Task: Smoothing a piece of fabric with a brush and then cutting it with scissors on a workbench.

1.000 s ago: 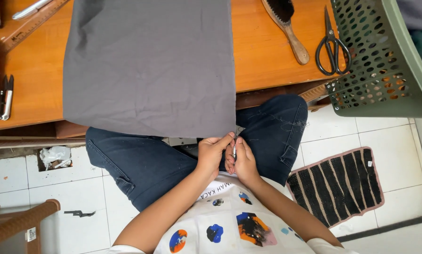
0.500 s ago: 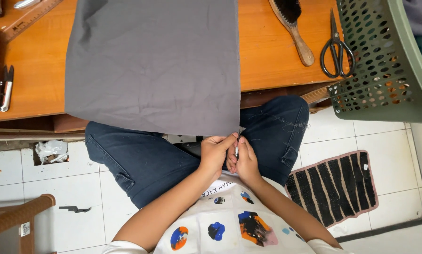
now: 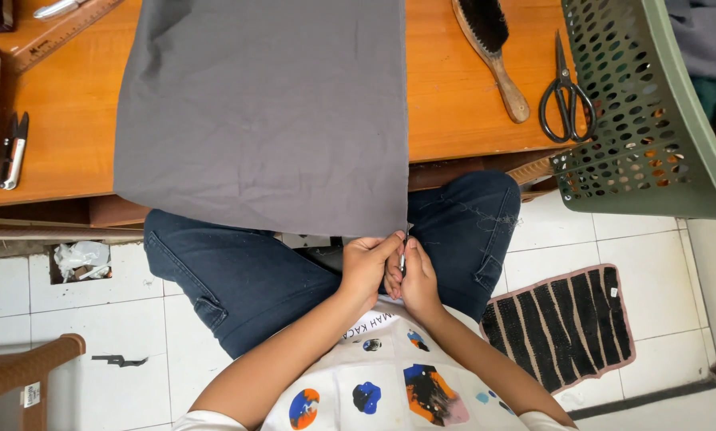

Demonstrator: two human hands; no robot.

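Grey cloth (image 3: pixel 262 112) lies flat across the wooden table (image 3: pixel 470 88), its near edge hanging off over the person's lap. Both hands sit close together at the cloth's lower right corner. Left hand (image 3: pixel 366 267) pinches the hem corner between thumb and fingers. Right hand (image 3: pixel 418 279) is closed on a thin metal tool (image 3: pixel 403 257), upright, tip at the hem; too small to tell what kind.

Versus a second ago: hands in nearly the same spot at the corner, only tiny finger shifts; cloth has not slid on the table. View tilted slightly, so the brush (image 3: pixel 489 48) and scissors (image 3: pixel 565 92) sit a bit lower in frame, but they are untouched. So the work reads as fine, slow picking at one point of the hem, still in progress, no visible gain yet.

Around: green basket (image 3: pixel 653 120) at the table's right end, snips (image 3: pixel 10 152) and a ruler (image 3: pixel 62 32) at the left, striped mat (image 3: pixel 565 327) on the tiled floor, well apart from the hands.
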